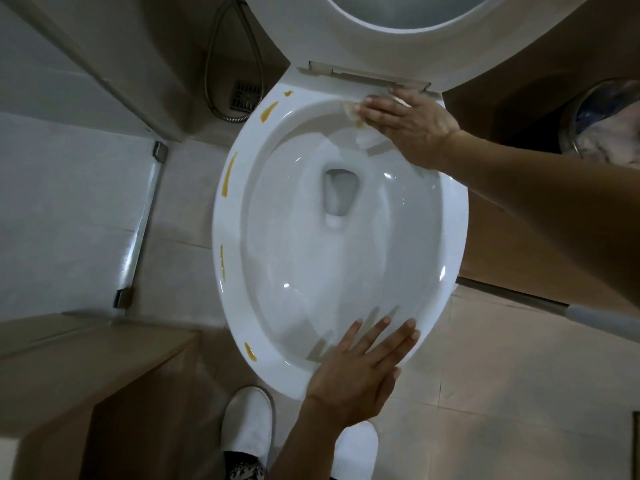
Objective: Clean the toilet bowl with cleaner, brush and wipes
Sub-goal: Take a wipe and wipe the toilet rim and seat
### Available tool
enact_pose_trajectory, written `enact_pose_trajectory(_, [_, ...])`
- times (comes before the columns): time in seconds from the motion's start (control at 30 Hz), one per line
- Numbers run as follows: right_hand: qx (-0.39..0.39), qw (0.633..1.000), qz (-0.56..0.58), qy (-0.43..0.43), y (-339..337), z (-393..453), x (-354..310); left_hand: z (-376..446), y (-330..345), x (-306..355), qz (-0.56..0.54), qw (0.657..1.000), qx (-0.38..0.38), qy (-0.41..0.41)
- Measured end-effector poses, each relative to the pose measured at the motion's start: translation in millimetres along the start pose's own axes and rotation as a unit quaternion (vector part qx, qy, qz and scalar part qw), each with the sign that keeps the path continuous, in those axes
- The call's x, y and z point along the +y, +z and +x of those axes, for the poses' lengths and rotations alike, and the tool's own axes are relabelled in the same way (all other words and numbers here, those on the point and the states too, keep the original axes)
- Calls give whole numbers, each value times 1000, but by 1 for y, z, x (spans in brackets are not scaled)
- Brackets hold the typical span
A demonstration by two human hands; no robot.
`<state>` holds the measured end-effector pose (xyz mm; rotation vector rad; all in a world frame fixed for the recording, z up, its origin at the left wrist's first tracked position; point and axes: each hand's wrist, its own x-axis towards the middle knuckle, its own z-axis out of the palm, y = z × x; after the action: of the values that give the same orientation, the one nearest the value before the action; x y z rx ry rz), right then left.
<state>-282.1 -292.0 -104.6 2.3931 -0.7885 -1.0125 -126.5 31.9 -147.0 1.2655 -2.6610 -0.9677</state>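
While two hands work, one white toilet bowl (pixel 341 216) sits in the middle, smooth, shiny and egg-shaped. Five yellow streaks (pixel 229 175) mark its rim from 11 to 7 o'clock. Right hand (pixel 407 124), fingers pressed together, flattens one wipe (pixel 353 114) on the rim at 1 o'clock. Left hand (pixel 360 372) rests at 6 o'clock, fingers spread. Tan floor tiles (pixel 502 375) give room at 4 o'clock.
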Motion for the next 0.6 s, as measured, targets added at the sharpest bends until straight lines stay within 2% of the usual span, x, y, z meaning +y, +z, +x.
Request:
enact_pose_trajectory(0.17, [-35,999,9,19,29,-40,-10,0,-1,2,10,1000,9,5])
enact_pose_trajectory(0.43, [-48,998,28,-8,18,-34,-4,0,0,1,20,1000,19,7])
enact_pose_trajectory(0.53, [-86,994,67,3,15,-53,-11,0,1,0,23,1000,20,8])
enact_pose_trajectory(0.6, [-82,988,131,1,24,-72,-19,-1,2,1,16,1000,24,9])
